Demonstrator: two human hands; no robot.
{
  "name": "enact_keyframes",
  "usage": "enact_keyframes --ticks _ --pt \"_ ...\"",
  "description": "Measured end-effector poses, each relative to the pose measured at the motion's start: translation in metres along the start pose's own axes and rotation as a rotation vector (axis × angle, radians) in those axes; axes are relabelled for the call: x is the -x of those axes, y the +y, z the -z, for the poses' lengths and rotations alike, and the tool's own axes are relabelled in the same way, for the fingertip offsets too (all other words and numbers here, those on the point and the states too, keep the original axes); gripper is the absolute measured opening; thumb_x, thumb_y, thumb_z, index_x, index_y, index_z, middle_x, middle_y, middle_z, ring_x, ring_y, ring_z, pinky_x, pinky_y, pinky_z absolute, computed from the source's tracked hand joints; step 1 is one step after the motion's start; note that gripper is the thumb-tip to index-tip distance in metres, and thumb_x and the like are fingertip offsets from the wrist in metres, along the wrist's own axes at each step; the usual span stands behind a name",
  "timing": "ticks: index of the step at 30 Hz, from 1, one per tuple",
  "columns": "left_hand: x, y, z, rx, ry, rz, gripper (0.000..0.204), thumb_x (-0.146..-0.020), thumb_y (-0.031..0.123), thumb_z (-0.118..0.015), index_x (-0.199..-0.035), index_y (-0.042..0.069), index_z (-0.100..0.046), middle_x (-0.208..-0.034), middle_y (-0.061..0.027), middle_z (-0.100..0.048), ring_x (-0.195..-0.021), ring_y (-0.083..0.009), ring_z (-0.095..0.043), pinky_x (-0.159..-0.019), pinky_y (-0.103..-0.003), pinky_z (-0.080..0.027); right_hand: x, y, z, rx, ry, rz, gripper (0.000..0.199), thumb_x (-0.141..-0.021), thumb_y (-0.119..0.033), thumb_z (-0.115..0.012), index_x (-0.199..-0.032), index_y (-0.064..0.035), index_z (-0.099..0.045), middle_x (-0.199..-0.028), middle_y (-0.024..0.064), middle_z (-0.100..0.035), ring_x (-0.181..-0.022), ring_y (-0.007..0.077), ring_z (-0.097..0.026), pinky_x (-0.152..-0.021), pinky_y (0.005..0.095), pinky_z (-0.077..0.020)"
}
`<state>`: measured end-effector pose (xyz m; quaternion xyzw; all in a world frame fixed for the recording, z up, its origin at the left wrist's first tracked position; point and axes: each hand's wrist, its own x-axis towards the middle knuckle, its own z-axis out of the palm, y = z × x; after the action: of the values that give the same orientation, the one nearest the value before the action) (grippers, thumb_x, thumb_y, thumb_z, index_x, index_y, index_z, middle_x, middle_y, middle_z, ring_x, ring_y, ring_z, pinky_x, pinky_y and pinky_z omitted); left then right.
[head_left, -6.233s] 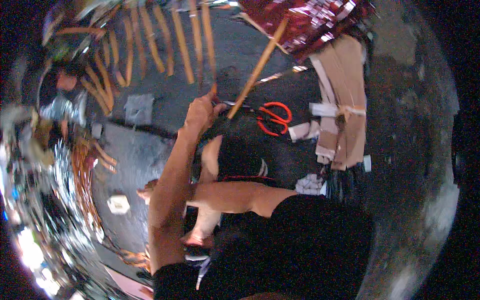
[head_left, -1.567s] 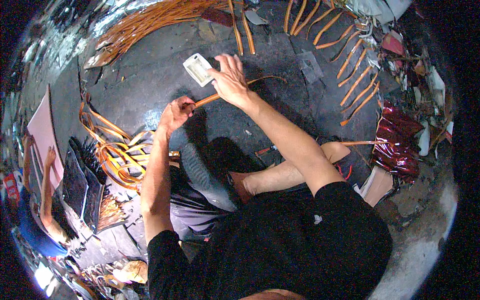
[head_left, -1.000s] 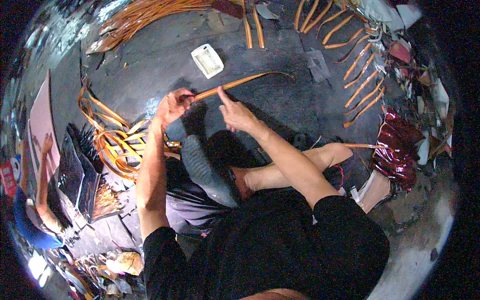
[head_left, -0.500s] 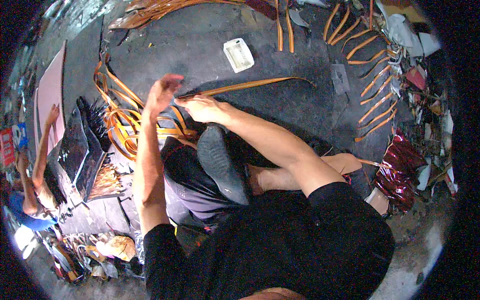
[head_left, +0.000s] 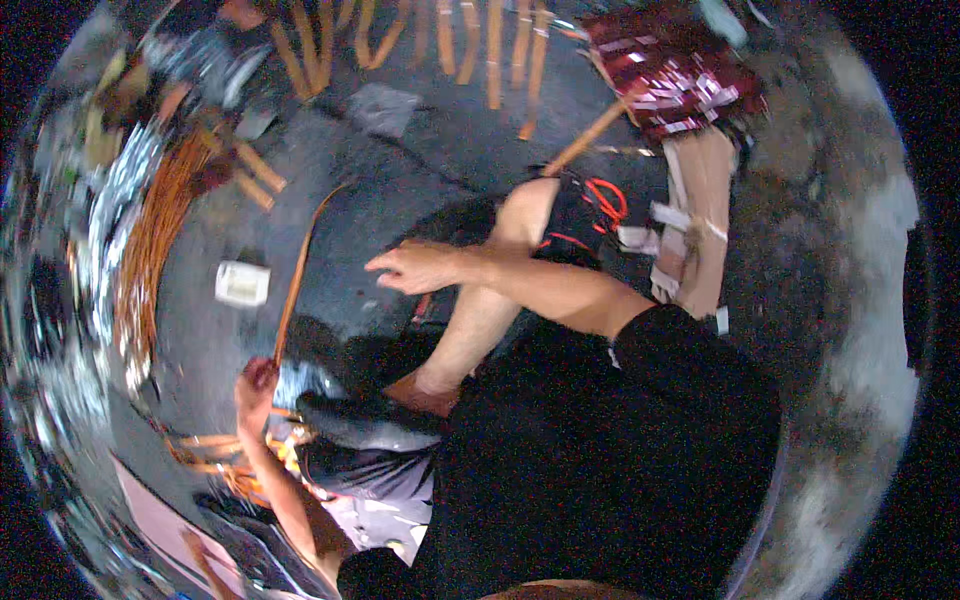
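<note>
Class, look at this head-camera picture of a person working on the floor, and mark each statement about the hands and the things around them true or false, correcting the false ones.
1. The left hand grips one end of a long thin orange strip. True.
2. The right hand holds the scissors. False: it hangs open and empty over the dark floor; the red-handled scissors lie apart, beyond the knee.
3. A small white box lies on the floor left of the strip. True.
4. The white box rests on the person's lap. False: it lies on the floor, clear of the legs.
5. Several orange sticks lie side by side at the far edge. True.
</note>
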<state>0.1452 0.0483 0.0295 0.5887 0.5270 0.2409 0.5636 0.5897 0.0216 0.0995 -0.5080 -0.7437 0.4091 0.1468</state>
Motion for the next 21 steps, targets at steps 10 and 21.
enact_keyframes --ticks 10,21 --pt "-0.099 0.415 -0.18 -0.328 -0.272 -0.356 0.029 -0.092 0.021 -0.052 -0.113 0.004 -0.061 -0.096 0.0011 -0.058 -0.089 -0.0091 -0.052 -0.081 -0.023 -0.041 -0.023 0.013 -0.041 0.014 0.107 0.172 0.034 -0.089 -0.028 -0.053 -0.114 -0.0045 -0.057 -0.09 0.0214 -0.066 -0.089 0.0386 -0.064 -0.076 0.0514 -0.0495" --pt "-0.221 0.569 -0.452 -0.019 -0.42 -0.759 0.037 -0.095 0.029 -0.053 -0.124 0.007 -0.059 -0.118 -0.004 -0.06 -0.109 -0.0163 -0.055 -0.095 -0.03 -0.041 -0.047 0.025 -0.064 -0.134 0.339 0.204 0.025 -0.084 -0.023 -0.057 -0.097 -0.0017 -0.057 -0.078 0.0163 -0.064 -0.077 0.0345 -0.064 -0.07 0.0462 -0.0522"
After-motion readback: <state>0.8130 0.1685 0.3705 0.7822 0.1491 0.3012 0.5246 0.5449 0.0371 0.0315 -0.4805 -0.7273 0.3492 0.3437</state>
